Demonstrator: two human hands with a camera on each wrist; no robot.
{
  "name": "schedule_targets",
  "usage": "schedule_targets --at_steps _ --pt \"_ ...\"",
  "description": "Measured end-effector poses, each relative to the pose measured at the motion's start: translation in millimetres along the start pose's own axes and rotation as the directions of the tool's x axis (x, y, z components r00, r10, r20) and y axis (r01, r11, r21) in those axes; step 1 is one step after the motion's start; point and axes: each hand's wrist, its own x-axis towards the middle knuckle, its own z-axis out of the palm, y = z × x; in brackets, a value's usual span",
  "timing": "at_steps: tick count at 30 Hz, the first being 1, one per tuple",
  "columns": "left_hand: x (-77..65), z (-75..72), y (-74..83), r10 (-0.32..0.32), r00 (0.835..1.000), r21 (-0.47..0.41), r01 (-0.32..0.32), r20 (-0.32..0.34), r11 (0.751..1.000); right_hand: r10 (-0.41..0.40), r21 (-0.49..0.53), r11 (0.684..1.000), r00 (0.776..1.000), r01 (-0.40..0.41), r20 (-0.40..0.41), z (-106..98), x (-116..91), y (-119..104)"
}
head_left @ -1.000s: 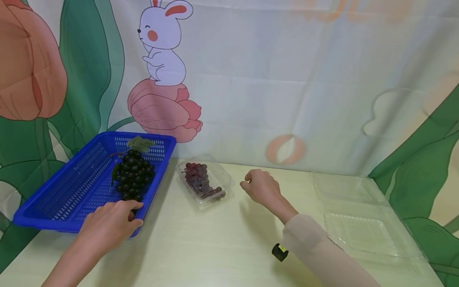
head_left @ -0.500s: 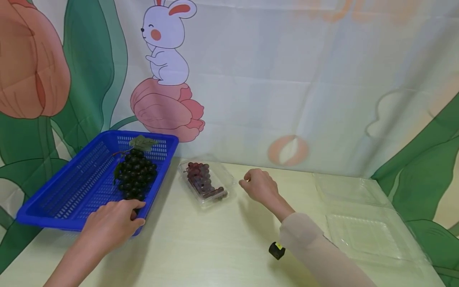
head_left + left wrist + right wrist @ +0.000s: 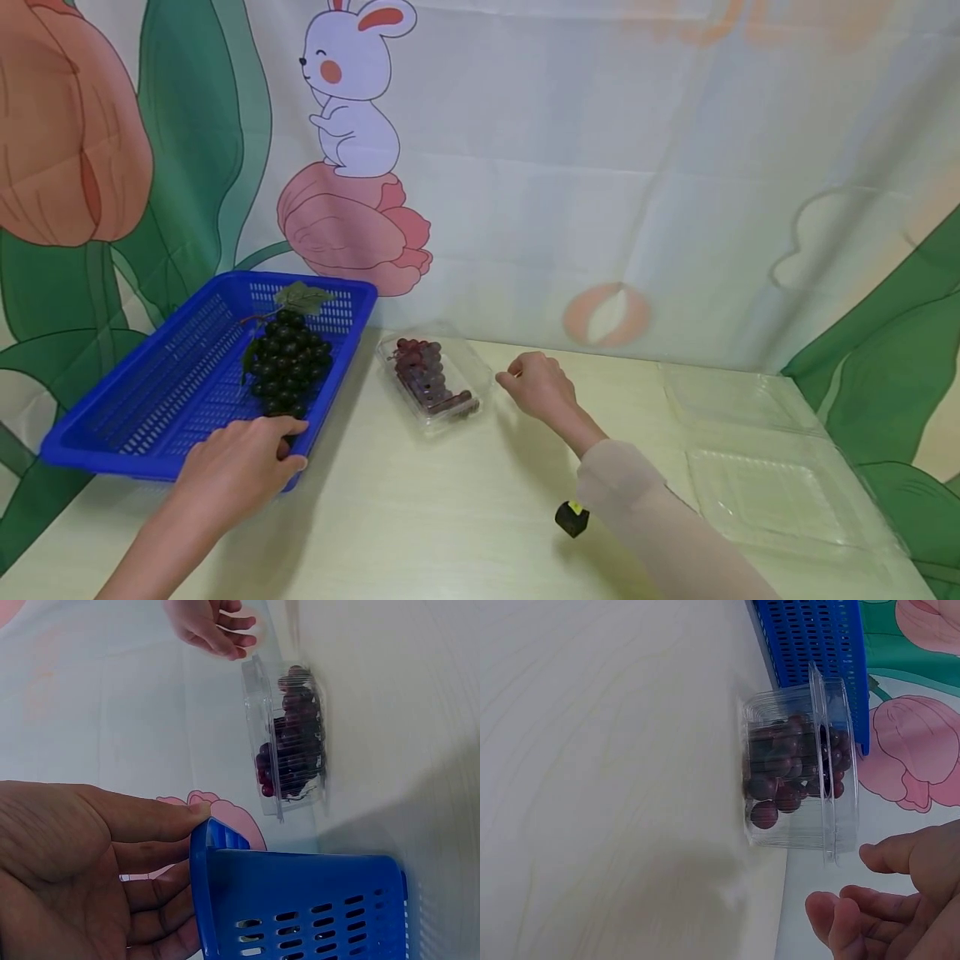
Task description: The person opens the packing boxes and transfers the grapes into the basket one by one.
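Observation:
My left hand [image 3: 240,458] grips the near right corner of a blue plastic basket [image 3: 135,400], thumb at the outer side of the rim and fingers over its inner side in the left wrist view. A bunch of dark grapes [image 3: 291,362] with a green leaf lies inside the basket. To its right stands a clear plastic clamshell box [image 3: 431,429], lid down, with reddish-purple grapes [image 3: 780,761] in it. Just right of that box hovers my right hand [image 3: 542,387], fingers loosely bent and nothing in them; its thumb tip is close to the lid edge.
Clear plastic trays or lids [image 3: 772,492] lie along the table's right side. A small black cube-like piece with a yellow mark [image 3: 572,518] shows beside the right sleeve. Behind the table [image 3: 420,533] hangs a printed curtain [image 3: 525,167] with a rabbit and tulips.
My right hand has drifted slightly left, closer to the clamshell box. The left hand keeps its grip on the basket rim. The whole head view has shifted a little.

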Motion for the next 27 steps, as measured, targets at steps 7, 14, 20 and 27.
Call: schedule_targets --at_steps 7,14,20,27 --pt "-1.0 -0.9 1.7 0.009 1.000 0.011 -0.009 -0.011 1.000 0.027 0.044 0.999 0.999 -0.028 0.023 5.8 4.8 2.0" --pt "-1.7 0.1 0.7 0.011 1.000 0.011 -0.011 -0.021 1.000 0.033 0.099 0.994 0.998 -0.039 0.056 10.3 7.0 4.6" --pt "-1.2 0.7 -0.5 0.005 1.000 0.007 -0.005 -0.017 1.000 0.029 0.139 0.989 0.997 -0.039 0.075 13.7 9.0 5.6" --pt "-1.1 0.4 -1.1 0.009 1.000 0.004 -0.009 -0.012 1.000 0.043 0.210 0.976 0.994 -0.063 0.101 19.1 11.7 7.2"
